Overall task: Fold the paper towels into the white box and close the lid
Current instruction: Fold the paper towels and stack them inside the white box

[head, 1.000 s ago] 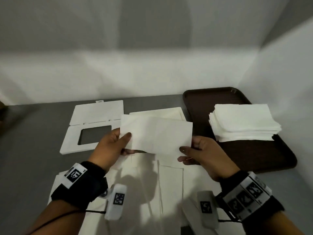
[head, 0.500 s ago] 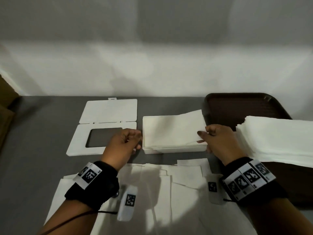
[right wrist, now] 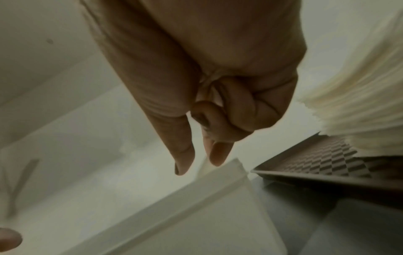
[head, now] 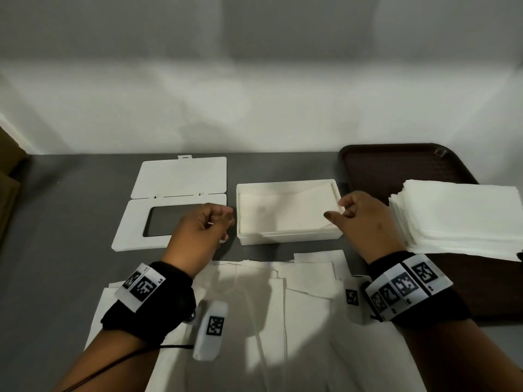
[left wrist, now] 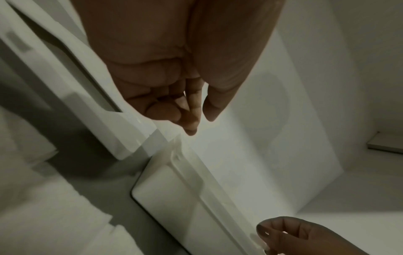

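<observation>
The white box [head: 288, 239] stands open at the table's middle with a folded paper towel [head: 283, 213] lying flat inside. Its lid [head: 127, 230], a frame with a rectangular opening and a hinged flap, lies flat to the left. My left hand [head: 226, 222] hovers between lid and box, fingers curled round nothing; the left wrist view shows this hand [left wrist: 200, 124] above the box corner [left wrist: 152, 186]. My right hand [head: 336, 210] sits at the box's right end, thumb and forefinger pinching the towel's right edge. The right wrist view shows that hand [right wrist: 200, 165] over the box rim [right wrist: 220, 179].
A brown tray [head: 390, 162] at the right carries a thick stack of white towels [head: 458, 216]. Several unfolded towels [head: 268, 321] lie spread along the table's near edge under my wrists. Brown cardboard [head: 8, 179] shows at the far left. A pale wall rises behind the table.
Both hands carried the folded towel forward and lowered it into the box. The left hand has let go and drawn back to the left; the towel now lies flat.
</observation>
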Available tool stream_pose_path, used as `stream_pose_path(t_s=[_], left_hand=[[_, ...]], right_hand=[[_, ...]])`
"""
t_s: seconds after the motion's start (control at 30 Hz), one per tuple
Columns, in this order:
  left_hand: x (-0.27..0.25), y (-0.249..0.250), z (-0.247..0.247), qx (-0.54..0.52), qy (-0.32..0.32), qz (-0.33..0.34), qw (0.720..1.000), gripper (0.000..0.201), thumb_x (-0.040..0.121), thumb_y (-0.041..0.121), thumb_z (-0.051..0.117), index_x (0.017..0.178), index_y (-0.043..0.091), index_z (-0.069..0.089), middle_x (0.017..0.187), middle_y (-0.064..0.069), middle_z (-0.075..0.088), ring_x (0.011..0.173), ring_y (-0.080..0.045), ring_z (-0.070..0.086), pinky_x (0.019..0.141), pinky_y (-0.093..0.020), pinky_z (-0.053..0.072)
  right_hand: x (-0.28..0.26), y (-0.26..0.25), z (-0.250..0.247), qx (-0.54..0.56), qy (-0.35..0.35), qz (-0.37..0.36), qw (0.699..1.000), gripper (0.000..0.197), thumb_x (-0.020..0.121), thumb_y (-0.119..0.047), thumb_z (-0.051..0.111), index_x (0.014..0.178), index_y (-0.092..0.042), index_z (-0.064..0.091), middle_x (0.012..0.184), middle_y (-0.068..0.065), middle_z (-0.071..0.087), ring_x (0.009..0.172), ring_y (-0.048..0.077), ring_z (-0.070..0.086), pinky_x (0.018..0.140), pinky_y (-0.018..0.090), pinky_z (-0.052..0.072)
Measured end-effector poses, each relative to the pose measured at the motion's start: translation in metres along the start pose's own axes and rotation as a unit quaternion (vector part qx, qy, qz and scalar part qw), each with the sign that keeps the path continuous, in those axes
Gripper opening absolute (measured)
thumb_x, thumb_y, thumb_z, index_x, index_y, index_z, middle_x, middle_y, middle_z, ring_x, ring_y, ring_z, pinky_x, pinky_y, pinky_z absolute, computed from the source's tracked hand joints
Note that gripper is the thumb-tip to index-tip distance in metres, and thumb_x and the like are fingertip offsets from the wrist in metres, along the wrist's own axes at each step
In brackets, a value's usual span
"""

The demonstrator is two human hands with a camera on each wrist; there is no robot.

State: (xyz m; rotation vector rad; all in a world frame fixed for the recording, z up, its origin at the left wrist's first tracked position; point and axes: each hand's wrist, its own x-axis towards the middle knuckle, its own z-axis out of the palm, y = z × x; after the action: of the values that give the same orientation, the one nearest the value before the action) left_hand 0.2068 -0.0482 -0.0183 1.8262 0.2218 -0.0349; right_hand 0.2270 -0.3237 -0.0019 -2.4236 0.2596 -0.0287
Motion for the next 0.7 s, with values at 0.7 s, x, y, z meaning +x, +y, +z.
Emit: stream_pose_path(t_s=[0.7], left_hand=[[-0.100,0.006,0.102,0.234,-0.319,0.114,0.911,0.016,0.090,0.037,0.060,0.098,0.024,0.064,0.100,0.011,0.064,0.082,-0.003,0.060,0.063,-0.015,0.041]], right_hand=[[-0.183,0.094,-0.043,-0.214,-0.119,0.171,0.954,0.059,0.074,-0.052,0.075,0.117,-0.016,0.055,0.117,0.004,0.054,0.104,0.021,0.055,0.087,0.032,0.049]])
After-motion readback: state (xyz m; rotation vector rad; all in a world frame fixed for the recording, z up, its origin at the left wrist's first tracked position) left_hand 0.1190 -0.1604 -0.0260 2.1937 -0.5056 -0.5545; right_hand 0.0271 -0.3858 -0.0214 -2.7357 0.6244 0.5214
